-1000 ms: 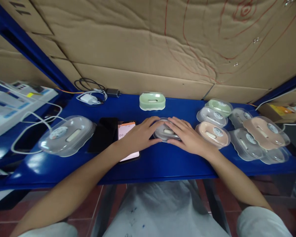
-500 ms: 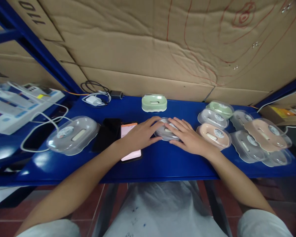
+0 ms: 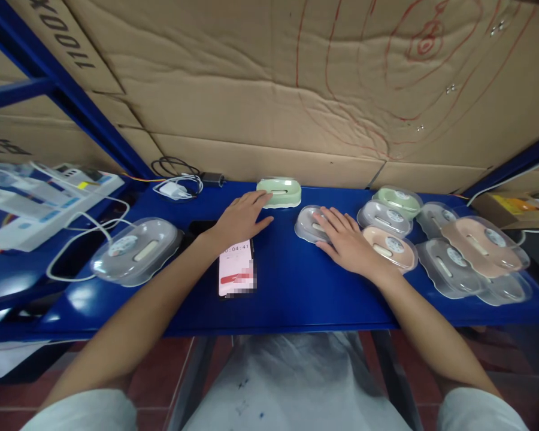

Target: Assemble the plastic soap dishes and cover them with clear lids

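Observation:
My left hand (image 3: 245,214) reaches over the upper part of a phone, fingers stretched out and thumb apart. Its fingertips are at the left end of a pale green oval plastic box (image 3: 284,194) at the back of the table; whether they touch it is unclear. My right hand (image 3: 344,242) lies with fingers spread over the right side of a grey oval box with a clear lid (image 3: 306,224), hiding part of it. The phone (image 3: 236,272) shows a running time on its pink-white screen, partly under my left wrist.
Several similar boxes in grey, green and peach (image 3: 480,245) are grouped at the right, some stacked. A grey lidded box (image 3: 137,251) stands at the left near a white power strip (image 3: 72,203) with cables. A white charger (image 3: 173,190) lies by the cardboard wall (image 3: 233,120).
My left hand has left the grey box and moved up and left to the green one. The grey box has shifted slightly right and back, with my right hand still on it.

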`<state>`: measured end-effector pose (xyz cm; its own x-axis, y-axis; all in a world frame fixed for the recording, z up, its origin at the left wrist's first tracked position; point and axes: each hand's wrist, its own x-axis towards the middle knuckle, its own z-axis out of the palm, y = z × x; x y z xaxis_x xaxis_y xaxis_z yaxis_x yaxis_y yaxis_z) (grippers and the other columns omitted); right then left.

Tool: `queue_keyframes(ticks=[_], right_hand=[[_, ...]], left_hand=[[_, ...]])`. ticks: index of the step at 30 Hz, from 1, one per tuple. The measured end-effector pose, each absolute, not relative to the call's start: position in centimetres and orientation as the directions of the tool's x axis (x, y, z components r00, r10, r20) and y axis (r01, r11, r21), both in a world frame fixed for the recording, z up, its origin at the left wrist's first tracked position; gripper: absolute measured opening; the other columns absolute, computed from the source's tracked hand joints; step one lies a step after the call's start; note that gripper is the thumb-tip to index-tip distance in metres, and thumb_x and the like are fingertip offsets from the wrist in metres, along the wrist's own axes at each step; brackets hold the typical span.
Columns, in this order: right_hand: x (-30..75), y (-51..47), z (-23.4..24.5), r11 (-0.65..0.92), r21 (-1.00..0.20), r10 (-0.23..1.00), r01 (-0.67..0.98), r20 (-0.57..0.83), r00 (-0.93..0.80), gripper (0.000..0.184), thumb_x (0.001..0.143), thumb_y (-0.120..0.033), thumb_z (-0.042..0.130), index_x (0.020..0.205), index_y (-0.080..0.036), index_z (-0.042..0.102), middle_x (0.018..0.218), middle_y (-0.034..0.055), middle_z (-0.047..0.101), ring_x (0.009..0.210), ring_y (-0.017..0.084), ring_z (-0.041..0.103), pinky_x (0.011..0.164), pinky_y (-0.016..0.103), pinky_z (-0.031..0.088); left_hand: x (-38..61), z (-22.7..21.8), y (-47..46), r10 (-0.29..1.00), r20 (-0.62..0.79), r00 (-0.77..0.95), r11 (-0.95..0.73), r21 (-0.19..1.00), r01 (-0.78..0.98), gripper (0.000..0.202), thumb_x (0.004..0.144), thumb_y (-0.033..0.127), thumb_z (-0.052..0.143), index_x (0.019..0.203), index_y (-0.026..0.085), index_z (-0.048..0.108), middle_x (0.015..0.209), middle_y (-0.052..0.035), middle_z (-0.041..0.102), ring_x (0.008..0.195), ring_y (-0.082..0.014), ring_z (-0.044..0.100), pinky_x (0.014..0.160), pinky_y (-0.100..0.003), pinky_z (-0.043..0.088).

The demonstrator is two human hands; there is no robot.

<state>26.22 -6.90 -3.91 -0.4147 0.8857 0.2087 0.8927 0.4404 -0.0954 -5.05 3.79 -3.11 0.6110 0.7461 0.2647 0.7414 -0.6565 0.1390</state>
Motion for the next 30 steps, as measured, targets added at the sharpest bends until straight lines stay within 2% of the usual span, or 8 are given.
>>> queue_keyframes(ticks=[5,8,10,14,18,21,24,30], right_hand=[[26.6,-6.3,-4.3,0.31,-0.011,0.9,0.951,0.326,-0.29,0.062,0.107,-0.021,0.044,0.169,-0.02,0.035,0.175,0.0213,0.035,0.163,0.042,0.033,0.128,0.077,0.022],[26.1,-6.4,-3.8,0.31,0.002,0.888,0.951,0.358,-0.29,0.061,0.104,-0.013,0.042,0.165,-0.017,0.043,0.174,0.0212,0.037,0.162,0.042,0.034,0.129,0.075,0.021],[25.2,-6.6,-3.6,0.376,-0.012,0.869,0.927,0.353,-0.348,0.055,0.107,-0.016,0.042,0.162,-0.016,0.049,0.17,0.0201,0.045,0.159,0.04,0.04,0.129,0.071,0.026],[22.9,-7.0,-3.8,0.535,-0.096,0.813,0.839,0.327,-0.481,0.051,0.11,-0.022,0.04,0.16,-0.02,0.051,0.161,0.0152,0.058,0.15,0.032,0.053,0.124,0.058,0.04],[21.5,-6.6,-4.8,0.611,-0.137,0.78,0.78,0.274,-0.563,0.054,0.111,-0.021,0.037,0.164,-0.018,0.043,0.166,0.0149,0.052,0.154,0.029,0.048,0.125,0.054,0.039],[21.4,-6.5,-5.0,0.628,-0.16,0.772,0.761,0.245,-0.586,0.05,0.112,-0.022,0.039,0.161,-0.016,0.048,0.16,0.0161,0.058,0.151,0.029,0.05,0.126,0.056,0.035],[21.9,-7.0,-4.3,0.652,-0.218,0.757,0.726,0.24,-0.608,0.038,0.111,-0.03,0.05,0.146,-0.02,0.063,0.137,0.0147,0.073,0.133,0.03,0.063,0.121,0.056,0.037],[23.1,-8.6,-2.2,0.728,-0.326,0.677,0.603,0.202,-0.708,0.025,0.111,-0.036,0.056,0.111,-0.023,0.077,0.103,0.0045,0.081,0.098,0.021,0.073,0.099,0.041,0.047]], left_hand=[[-5.2,-3.1,3.4,0.739,0.261,0.621,-0.662,0.11,0.741,0.051,0.104,0.036,0.057,0.151,0.017,0.057,0.147,-0.0192,0.062,0.136,-0.039,0.057,0.113,-0.059,0.048],[-5.4,-2.9,3.1,0.725,0.286,0.627,-0.672,0.095,0.734,0.034,0.103,0.032,0.058,0.131,0.02,0.071,0.127,-0.0156,0.069,0.12,-0.0368,0.062,0.104,-0.056,0.052],[-5.7,-2.9,3.1,0.73,0.307,0.611,-0.672,0.158,0.723,0.027,0.103,0.031,0.057,0.121,0.021,0.073,0.121,-0.0134,0.07,0.114,-0.034,0.063,0.098,-0.052,0.054],[-6.0,-2.8,3.2,0.765,0.359,0.534,-0.641,0.349,0.683,0.026,0.103,0.036,0.057,0.119,0.02,0.071,0.123,-0.0105,0.071,0.113,-0.0306,0.063,0.095,-0.047,0.055],[-6.0,-2.6,3.2,0.779,0.378,0.5,-0.626,0.437,0.646,0.025,0.103,0.038,0.057,0.117,0.021,0.069,0.117,-0.0088,0.073,0.112,-0.028,0.065,0.101,-0.047,0.055],[-5.9,-2.6,3.0,0.784,0.386,0.486,-0.617,0.4,0.678,0.025,0.104,0.037,0.057,0.118,0.021,0.07,0.121,-0.0101,0.072,0.116,-0.0297,0.065,0.101,-0.048,0.056],[-5.8,-2.7,2.6,0.785,0.373,0.494,-0.605,0.294,0.74,0.024,0.104,0.034,0.056,0.118,0.021,0.071,0.125,-0.0117,0.071,0.121,-0.0324,0.064,0.097,-0.048,0.058],[-5.8,-2.8,2.3,0.785,0.287,0.55,-0.61,0.203,0.766,0.022,0.103,0.029,0.061,0.119,0.021,0.073,0.127,-0.011,0.07,0.118,-0.0324,0.065,0.091,-0.044,0.061]])
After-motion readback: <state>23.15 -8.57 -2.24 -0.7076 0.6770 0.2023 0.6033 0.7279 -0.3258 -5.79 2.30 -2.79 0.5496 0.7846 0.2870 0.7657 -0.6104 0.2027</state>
